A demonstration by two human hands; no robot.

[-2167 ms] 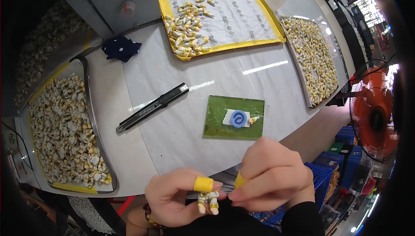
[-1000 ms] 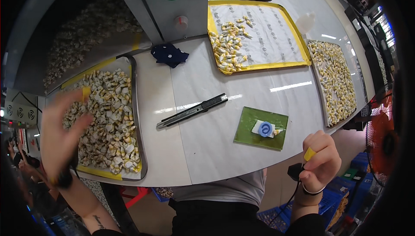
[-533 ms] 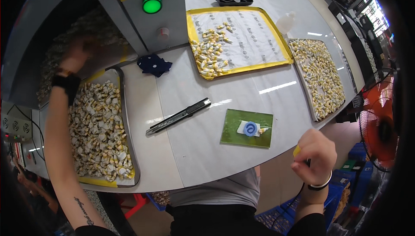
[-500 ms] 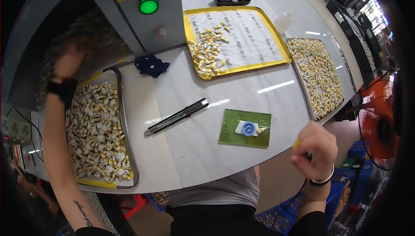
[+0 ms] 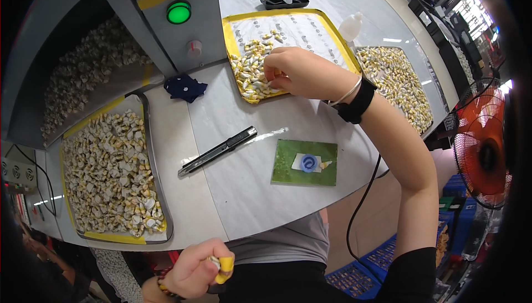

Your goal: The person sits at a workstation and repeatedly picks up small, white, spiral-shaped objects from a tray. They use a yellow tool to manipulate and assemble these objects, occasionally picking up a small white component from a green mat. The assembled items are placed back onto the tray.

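Note:
My left hand (image 5: 194,270) is low at the front, beyond the table edge. Its fingers are closed on a small white-and-yellow piece (image 5: 221,268). My right hand (image 5: 291,73) reaches across to the yellow-rimmed paper-lined tray (image 5: 318,19). Its fingers are bent together over the small white-and-yellow pieces (image 5: 252,70) heaped in the tray's left part; what they pinch is mostly hidden. A utility knife (image 5: 219,151) lies on the table between my hands. Beside it is a green plate (image 5: 282,172) with a round blue-and-white item (image 5: 308,163) on it.
On the left stands a tray heaped with white-and-yellow pieces (image 5: 111,175), beside a grey machine (image 5: 183,39) with a lit green button and a pile of pieces inside. Another full tray (image 5: 393,78), a plastic bottle (image 5: 351,26), a dark cloth (image 5: 185,88) and an orange fan (image 5: 485,153) are around.
My left hand has come out of the machine's opening and down to the front edge. The right hand has moved from the right front up into the yellow-rimmed tray. The view has shifted slightly.

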